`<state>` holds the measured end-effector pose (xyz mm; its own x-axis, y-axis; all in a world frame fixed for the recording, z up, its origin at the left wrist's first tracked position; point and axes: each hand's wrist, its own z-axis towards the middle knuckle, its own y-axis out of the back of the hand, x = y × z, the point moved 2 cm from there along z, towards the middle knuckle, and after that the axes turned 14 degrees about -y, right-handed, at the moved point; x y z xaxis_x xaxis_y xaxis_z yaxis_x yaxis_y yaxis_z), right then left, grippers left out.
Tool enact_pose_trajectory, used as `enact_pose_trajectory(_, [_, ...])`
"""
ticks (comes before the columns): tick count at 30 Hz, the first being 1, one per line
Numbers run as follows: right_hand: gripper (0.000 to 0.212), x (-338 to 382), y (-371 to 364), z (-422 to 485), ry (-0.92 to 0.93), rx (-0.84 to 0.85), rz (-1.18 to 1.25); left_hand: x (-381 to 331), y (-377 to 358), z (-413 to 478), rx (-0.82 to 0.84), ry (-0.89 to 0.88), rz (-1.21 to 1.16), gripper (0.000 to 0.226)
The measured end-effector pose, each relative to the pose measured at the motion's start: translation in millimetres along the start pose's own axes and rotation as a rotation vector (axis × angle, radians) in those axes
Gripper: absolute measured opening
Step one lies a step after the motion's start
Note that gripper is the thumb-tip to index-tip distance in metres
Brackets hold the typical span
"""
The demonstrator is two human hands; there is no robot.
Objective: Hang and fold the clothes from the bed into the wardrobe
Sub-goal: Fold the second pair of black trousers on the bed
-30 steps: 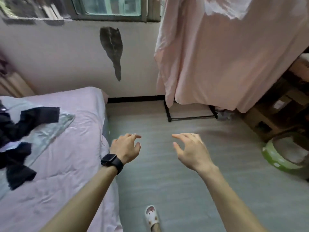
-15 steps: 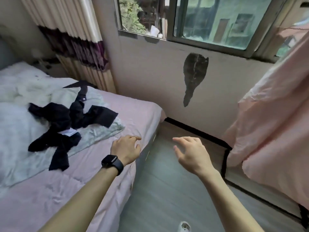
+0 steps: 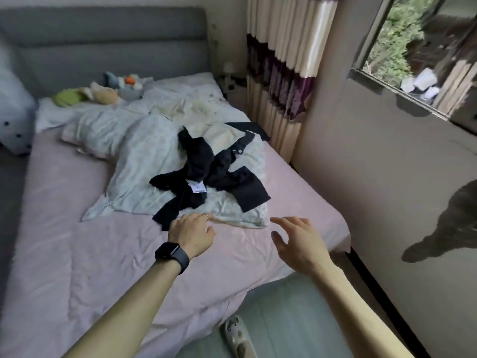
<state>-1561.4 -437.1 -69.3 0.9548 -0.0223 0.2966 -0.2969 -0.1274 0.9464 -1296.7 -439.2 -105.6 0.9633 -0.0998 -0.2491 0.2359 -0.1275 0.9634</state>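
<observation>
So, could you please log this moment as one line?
left hand: empty, beside black clothes | right hand: open, empty | black clothes: heaped on bed

Both arms stretched forward, side by side, 2 bare hands out in front. The left hand (image 3: pixel 191 233) is palm down, fingers loosely curled, holding nothing. The right hand (image 3: pixel 300 241) sits apart from it, fingers spread and relaxed, thumb out

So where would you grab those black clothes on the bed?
Probably their bunched middle, beside the white label, coming from the near bed edge. The black clothes sprawl in loose strips over the quilt, so a pinch at one end would trail the rest; the left hand is nearest.
</observation>
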Motion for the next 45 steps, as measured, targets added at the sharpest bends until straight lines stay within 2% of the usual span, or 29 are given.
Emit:
enact_pose_trajectory(10, [0.047, 80, -42, 214, 0.188, 0.146, -0.058, 100, 1, 139, 0.011, 0.247, -0.045, 0.042])
enact_pose_trajectory(17, [0.058, 90, -132, 336, 0.198, 0.234, -0.154, 158, -51, 232, 0.088, 0.316, -0.080, 0.045])
enact_pose_trajectory(23, [0.079, 74, -253, 424, 0.165, 0.377, -0.259, 212, -127, 318, 0.095, 0.418, -0.031, 0.073])
enact_pose_trajectory(28, [0.109, 65, -324, 503, 0.127, 0.300, -0.270, 250, -173, 402, -0.006, 0.508, 0.085, 0.109])
enact_pose_trajectory(30, [0.101, 59, -349, 529, 0.121, 0.318, -0.352, 264, -186, 429, -0.007, 0.538, 0.130, 0.099])
enact_pose_trajectory(33, [0.056, 54, -366, 545, 0.151, 0.313, -0.426, 279, -195, 447, 0.029, 0.504, 0.130, 0.048])
enact_pose_trajectory(35, [0.035, 50, -363, 546, 0.148, 0.285, -0.376, 282, -193, 447, 0.029, 0.473, 0.111, 0.036])
enact_pose_trajectory(38, [0.024, 41, -331, 552, 0.035, 0.212, -0.240, 281, -166, 441, -0.110, 0.545, -0.003, 0.032])
enact_pose_trajectory(41, [0.017, 30, -278, 562, -0.077, 0.111, -0.152, 277, -116, 425, -0.288, 0.671, -0.108, 0.045])
enact_pose_trajectory(45, [0.010, 2, -205, 564, -0.182, 0.026, -0.069, 253, -30, 415, -0.352, 0.625, -0.088, 0.060])
